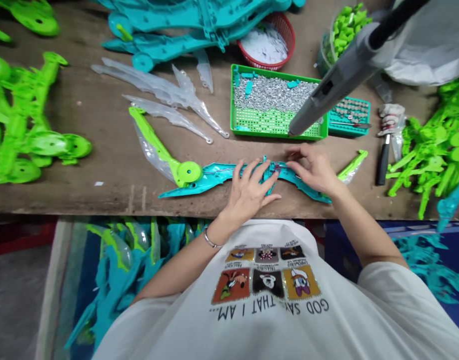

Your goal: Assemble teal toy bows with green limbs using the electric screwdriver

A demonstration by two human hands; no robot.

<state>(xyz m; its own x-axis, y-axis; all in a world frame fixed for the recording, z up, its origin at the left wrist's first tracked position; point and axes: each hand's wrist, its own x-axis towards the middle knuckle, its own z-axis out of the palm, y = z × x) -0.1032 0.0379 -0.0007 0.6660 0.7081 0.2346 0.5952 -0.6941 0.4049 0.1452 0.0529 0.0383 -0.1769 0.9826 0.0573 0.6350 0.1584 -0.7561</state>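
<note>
A teal plastic bow-shaped piece (218, 172) lies across the table in front of me, with a lime-green limb (158, 145) at its left end and another green limb (353, 166) at its right. My left hand (250, 187) rests over its middle, fingers spread and touching it. A thin reddish cord (276, 169) shows beside those fingertips. Just right of the middle, my right hand (314, 167) bends over the piece with thumb and forefinger close together. Whatever sits between those fingertips is too small to make out.
Behind the piece stands a green tray (278, 131) of small metal parts, beside a teal box (349, 131). Clear plastic blades (169, 112), a red basket (289, 37) and a hammer (383, 160) lie around. Green parts (12, 125) pile at left. A grey pole (327, 92) slants overhead.
</note>
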